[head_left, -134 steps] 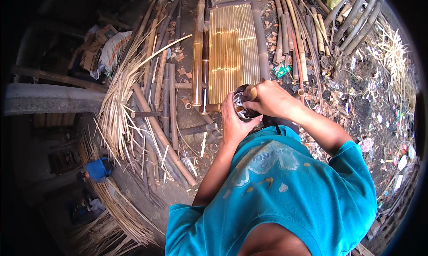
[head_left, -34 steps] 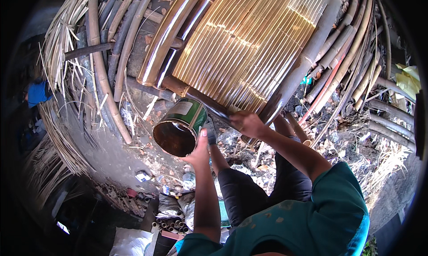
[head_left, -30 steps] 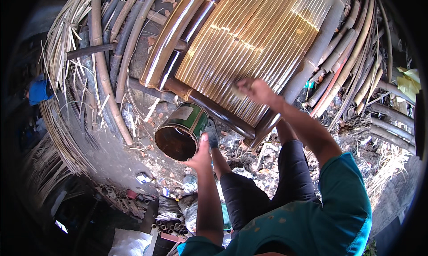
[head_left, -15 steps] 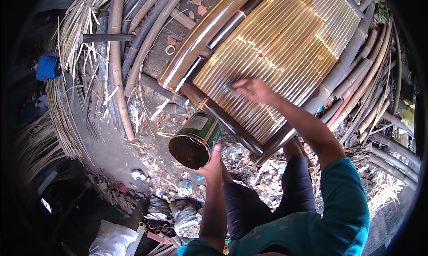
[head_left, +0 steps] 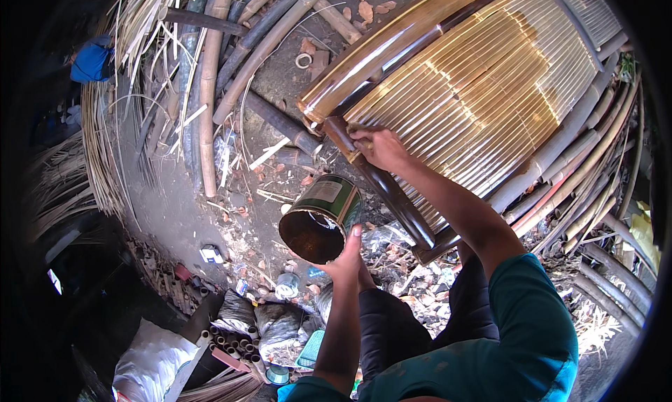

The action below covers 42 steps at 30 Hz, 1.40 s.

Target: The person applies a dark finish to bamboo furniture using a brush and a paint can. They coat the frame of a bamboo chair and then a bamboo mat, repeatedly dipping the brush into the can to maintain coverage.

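Note:
My left hand [head_left: 346, 255] grips a green metal can [head_left: 344, 200] by its side. The can is tilted, and its wide mouth shows a brown-stained inside. Up and to the right, my right hand [head_left: 382, 149] is closed in a pinch at the near left corner of a bamboo slat panel [head_left: 420, 101]. Something small and brownish is at its fingertips, too hidden to name. Beneath this hand runs the dark, glossy bamboo end rail [head_left: 389, 192]. Part of the slat surface is wet-looking and golden brown; the far part is paler.
Bamboo poles [head_left: 208, 101] and thin split strips [head_left: 105, 150] lie on the left. More poles [head_left: 588, 150] are stacked along the right. Litter and a clear plastic cup [head_left: 287, 286] lie near my legs. A white sack [head_left: 150, 360] is at lower left. A person in blue [head_left: 91, 62] is far left.
My right hand has moved from the slats toward the near left end rail. The can has tipped a little more, showing more of its inside. The whole view has shifted slightly.

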Available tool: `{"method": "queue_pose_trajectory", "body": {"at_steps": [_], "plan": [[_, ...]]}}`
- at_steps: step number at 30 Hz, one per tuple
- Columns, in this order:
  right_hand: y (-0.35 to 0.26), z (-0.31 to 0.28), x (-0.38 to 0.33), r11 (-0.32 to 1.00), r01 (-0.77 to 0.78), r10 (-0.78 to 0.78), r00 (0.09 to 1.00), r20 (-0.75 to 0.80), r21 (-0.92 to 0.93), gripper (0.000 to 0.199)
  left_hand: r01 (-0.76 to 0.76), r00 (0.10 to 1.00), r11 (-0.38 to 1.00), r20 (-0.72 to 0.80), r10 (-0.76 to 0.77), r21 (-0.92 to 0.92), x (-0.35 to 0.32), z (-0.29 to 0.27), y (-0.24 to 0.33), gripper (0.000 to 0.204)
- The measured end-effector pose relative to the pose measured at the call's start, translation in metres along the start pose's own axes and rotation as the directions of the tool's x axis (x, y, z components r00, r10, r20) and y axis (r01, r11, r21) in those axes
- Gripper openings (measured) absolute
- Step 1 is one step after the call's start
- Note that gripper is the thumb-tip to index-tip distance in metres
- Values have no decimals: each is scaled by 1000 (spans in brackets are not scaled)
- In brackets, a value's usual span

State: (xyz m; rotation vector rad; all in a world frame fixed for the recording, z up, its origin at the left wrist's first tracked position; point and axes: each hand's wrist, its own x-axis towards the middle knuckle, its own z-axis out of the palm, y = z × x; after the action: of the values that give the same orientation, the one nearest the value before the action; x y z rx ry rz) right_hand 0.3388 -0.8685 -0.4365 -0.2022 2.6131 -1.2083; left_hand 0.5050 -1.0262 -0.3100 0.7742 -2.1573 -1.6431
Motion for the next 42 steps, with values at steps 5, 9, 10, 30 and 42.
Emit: {"method": "queue_pose_trajectory", "body": {"at_steps": [5, 9, 10, 30, 42], "plan": [[40, -24, 60, 942, -90, 141, 981, -137, 323, 23, -52, 998, 998, 47, 51, 20, 15, -14, -3, 87], [29, -32, 36, 955, -228, 172, 946, 274, 189, 26, -39, 999, 998, -19, 38, -41, 13, -30, -6, 85], [21, -36, 38, 965, -214, 178, 959, 223, 150, 25, -37, 999, 998, -37, 35, -55, 13, -33, -7, 84], [2, 30, 59, 982, 144, -180, 897, -403, -120, 22, 256, 967, 967, -1, -256, -5, -6, -100, -53, 144], [80, -52, 24, 897, -36, 73, 995, -66, 440, 28, 164, 984, 977, -49, -172, -134, -4, -58, -22, 72]]}}
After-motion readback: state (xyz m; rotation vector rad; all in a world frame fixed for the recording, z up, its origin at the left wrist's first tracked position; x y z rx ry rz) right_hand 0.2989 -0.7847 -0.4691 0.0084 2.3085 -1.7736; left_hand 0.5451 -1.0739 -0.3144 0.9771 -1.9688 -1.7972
